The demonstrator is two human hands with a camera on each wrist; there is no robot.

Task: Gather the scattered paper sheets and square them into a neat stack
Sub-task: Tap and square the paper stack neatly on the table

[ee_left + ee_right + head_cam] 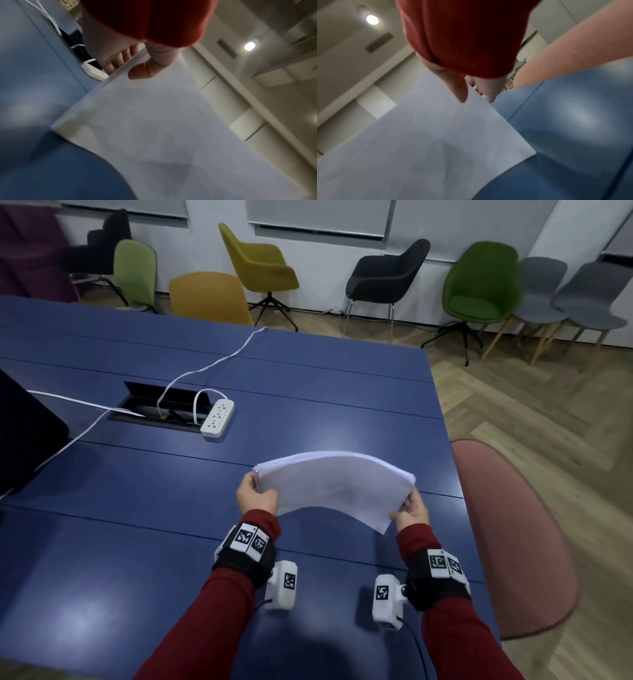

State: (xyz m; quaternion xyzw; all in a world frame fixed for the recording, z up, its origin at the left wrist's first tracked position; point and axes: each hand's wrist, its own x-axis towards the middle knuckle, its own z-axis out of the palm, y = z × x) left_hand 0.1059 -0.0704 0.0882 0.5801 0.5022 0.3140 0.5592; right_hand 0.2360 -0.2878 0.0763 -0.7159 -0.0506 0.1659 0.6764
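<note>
While both hands [257, 494] [411, 510] pinch its short edges above the blue bench [144, 542], the thin white paper stack [334, 486] bows upward: light, floppy, slippery, best gripped at opposite edges.

Red sleeves [219, 604]; black wristbands [245, 565] with coded tags; white wrist cameras [282, 585].

dim, blurred wrist views; ceiling-lamp glare
</note>
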